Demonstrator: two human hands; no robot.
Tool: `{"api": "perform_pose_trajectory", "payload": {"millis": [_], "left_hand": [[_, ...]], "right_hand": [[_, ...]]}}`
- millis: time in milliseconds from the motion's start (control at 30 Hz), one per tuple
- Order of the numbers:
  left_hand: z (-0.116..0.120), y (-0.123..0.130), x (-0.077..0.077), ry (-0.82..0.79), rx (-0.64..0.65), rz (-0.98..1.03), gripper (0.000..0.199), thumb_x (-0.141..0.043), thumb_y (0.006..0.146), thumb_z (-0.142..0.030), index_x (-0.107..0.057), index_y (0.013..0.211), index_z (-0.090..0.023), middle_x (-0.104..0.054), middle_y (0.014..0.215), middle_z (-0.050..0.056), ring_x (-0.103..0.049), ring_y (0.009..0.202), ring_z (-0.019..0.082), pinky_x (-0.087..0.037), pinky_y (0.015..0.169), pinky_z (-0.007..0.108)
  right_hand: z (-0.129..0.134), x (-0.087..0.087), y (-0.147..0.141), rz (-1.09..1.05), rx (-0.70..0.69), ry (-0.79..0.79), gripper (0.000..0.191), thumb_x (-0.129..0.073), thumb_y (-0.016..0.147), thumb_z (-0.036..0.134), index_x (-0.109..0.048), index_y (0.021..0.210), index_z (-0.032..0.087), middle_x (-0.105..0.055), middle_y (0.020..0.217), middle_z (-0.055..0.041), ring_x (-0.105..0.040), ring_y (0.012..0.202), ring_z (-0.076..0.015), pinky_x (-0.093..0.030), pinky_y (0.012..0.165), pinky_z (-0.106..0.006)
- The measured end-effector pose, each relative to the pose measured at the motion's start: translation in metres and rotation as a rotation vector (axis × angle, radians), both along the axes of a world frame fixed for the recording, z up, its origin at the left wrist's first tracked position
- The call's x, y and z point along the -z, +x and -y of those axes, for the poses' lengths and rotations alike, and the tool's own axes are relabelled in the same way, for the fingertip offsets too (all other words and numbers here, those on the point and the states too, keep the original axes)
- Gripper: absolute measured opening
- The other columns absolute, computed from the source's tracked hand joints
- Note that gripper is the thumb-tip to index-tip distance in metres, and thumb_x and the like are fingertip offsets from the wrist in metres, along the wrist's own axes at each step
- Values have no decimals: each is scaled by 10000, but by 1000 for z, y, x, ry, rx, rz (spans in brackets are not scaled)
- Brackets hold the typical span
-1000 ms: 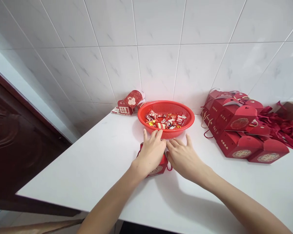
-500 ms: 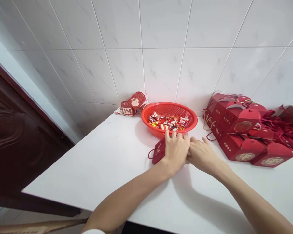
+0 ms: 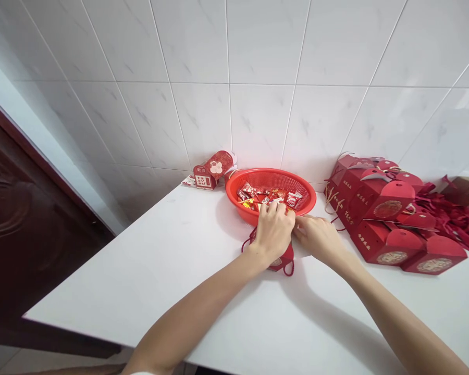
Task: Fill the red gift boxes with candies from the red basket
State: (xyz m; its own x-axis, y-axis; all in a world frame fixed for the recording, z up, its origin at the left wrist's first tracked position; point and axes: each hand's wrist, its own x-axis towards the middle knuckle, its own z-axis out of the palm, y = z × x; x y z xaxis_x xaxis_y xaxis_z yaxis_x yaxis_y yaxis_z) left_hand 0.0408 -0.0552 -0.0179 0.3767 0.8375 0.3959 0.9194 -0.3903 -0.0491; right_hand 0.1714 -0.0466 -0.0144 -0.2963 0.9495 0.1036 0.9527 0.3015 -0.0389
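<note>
A small dark-red candy box point(image 3: 284, 259) with cord loops stands on the white table just in front of the red basket. My left hand point(image 3: 274, 232) is wrapped over its top from the left, fingers curled and mostly hiding it. From the right, my right hand point(image 3: 318, 237) grips the box's far right side with bent fingers, whose tips are partly hidden. A pale inner flap of the box shows below my right fingers. The red plastic basket point(image 3: 234, 200) holds several wrapped candies point(image 3: 277, 195) and sits right behind my fingertips.
Several red boxes with gold emblems point(image 3: 391, 252) are stacked at the right, beside a heap of dark-red ribbon-like material point(image 3: 453, 219). At the back left lies a patterned red box point(image 3: 214, 169). A tiled wall point(image 3: 258, 47) borders the white table point(image 3: 148, 281); a dark wooden door point(image 3: 31, 224) stands left.
The box has turned between my hands, so a cord loop and a gold-marked side now face me. Both hands have shifted slightly left. The view has tilted a little.
</note>
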Motion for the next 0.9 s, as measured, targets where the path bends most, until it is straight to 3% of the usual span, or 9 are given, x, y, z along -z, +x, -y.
{"api": "perform_pose_trajectory", "payload": {"millis": [133,267,400,567,667,900], "left_hand": [[-4,-10,1,21,68,-18,275,-438,945,-66,-698,943,-156,-650,967,120,-566,1032,272,-447,872,393],[-2,-15,2,31,43,36,286,-433,940,-47,-692,938,-167,-623,953,104,-576,975,251,-456,848,366],[2,-17,1,-16,-5,52,309,-428,940,-42,-706,915,-176,-656,916,101,-599,963,256,-446,864,378],[4,-20,0,-83,-24,83,287,-456,917,-21,-706,906,-161,-722,891,82,-624,959,251,-426,891,387],[4,-22,3,-43,-15,73,252,-480,910,-47,-706,917,-158,-720,941,87,-613,987,267,-424,895,412],[9,-26,16,38,33,31,288,-457,928,-73,-678,1092,-155,-687,1105,99,-578,1092,266,-385,1010,454]], "right_hand": [[-3,3,2,-84,-37,50,209,-471,943,187,-654,842,189,-745,901,-77,-670,798,-210,-320,660,-281],[-6,11,4,-206,-108,102,149,-500,887,162,-581,767,195,-692,802,-44,-633,715,-179,-355,661,-267],[-10,19,5,-310,-239,109,141,-491,859,106,-551,768,195,-665,832,-44,-611,743,-171,-410,711,-270],[-9,22,6,-363,-381,102,239,-434,868,53,-629,827,185,-673,894,-55,-619,824,-183,-452,834,-322],[-6,23,5,-378,-470,97,314,-402,872,22,-669,847,185,-700,961,-68,-636,889,-195,-452,889,-352],[-4,22,4,-405,-391,50,297,-453,858,37,-698,957,174,-714,1013,-86,-657,886,-210,-487,825,-339]]}}
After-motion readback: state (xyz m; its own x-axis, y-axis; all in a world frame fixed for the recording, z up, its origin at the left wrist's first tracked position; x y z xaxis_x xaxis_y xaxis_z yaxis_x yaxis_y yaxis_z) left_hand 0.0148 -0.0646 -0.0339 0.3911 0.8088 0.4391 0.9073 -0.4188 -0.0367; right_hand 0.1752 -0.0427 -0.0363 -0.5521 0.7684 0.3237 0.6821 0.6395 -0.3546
